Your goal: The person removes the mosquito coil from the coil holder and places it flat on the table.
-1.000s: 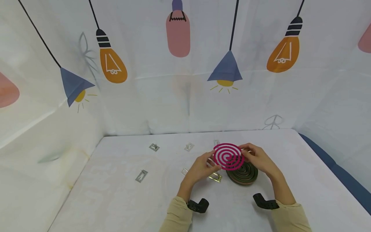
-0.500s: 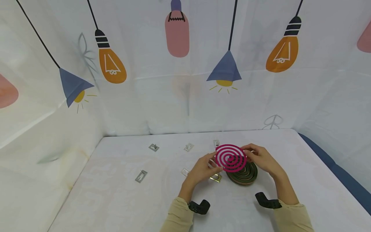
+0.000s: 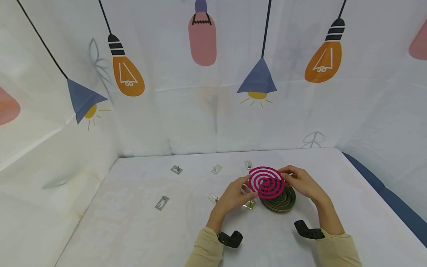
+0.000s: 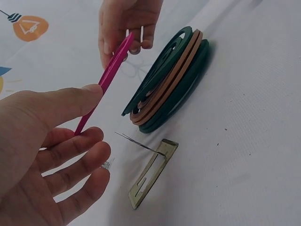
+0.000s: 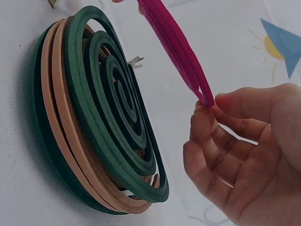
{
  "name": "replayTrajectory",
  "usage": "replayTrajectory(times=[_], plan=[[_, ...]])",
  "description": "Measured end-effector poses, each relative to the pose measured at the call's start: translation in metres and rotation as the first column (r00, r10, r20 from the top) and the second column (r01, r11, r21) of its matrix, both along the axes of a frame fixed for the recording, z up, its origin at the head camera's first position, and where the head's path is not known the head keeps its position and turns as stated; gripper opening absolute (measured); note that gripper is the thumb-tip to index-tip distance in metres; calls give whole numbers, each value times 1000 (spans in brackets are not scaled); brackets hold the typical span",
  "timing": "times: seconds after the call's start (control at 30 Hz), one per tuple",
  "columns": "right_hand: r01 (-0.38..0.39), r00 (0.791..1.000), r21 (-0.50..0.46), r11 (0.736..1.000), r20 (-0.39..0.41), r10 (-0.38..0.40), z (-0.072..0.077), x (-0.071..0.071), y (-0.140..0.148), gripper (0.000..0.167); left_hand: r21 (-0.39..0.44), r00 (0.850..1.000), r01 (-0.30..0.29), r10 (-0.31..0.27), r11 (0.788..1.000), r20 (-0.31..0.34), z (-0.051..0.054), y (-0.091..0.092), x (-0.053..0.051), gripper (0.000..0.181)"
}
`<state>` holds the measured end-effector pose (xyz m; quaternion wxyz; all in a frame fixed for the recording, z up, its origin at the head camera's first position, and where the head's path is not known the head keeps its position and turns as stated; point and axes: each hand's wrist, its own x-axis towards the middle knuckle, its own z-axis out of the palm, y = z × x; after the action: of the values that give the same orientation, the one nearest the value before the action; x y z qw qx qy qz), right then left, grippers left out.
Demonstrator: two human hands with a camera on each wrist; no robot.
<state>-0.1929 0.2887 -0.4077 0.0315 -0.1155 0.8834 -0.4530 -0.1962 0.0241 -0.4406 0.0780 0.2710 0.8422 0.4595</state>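
A magenta mosquito coil (image 3: 267, 182) is held up, tilted, above the table between both hands. My left hand (image 3: 235, 193) pinches its left edge between thumb and fingers; the other fingers are loosely bent in the left wrist view. On the opposite edge, my right hand (image 3: 300, 182) pinches the coil with thumb and fingertips (image 5: 202, 110). Below and slightly right lies a stack of green and brown mosquito coils (image 5: 77, 108), partly covered by the magenta one in the head view. A gold-coloured metal coil stand (image 4: 165, 150) with a raised prong lies beside the stack, near my left hand.
Several other small metal stands lie on the white table (image 3: 133, 230), among them a stand (image 3: 162, 203) at the left and a stand (image 3: 176, 169) farther back. Behind the table hangs a white cloth (image 3: 160, 122) printed with lamps and bulbs.
Both hands have shifted slightly to the right with the magenta mosquito coil between them, and the coil sits a little lower in the head view. Their grip looks the same.
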Motion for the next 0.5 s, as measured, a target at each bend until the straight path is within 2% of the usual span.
replayTrajectory(times=[0.5], plan=[[1,999,36,999,34,-3,-2,0,6,30,-23,999,14,-15,1000,-28,-3,3,1,67]])
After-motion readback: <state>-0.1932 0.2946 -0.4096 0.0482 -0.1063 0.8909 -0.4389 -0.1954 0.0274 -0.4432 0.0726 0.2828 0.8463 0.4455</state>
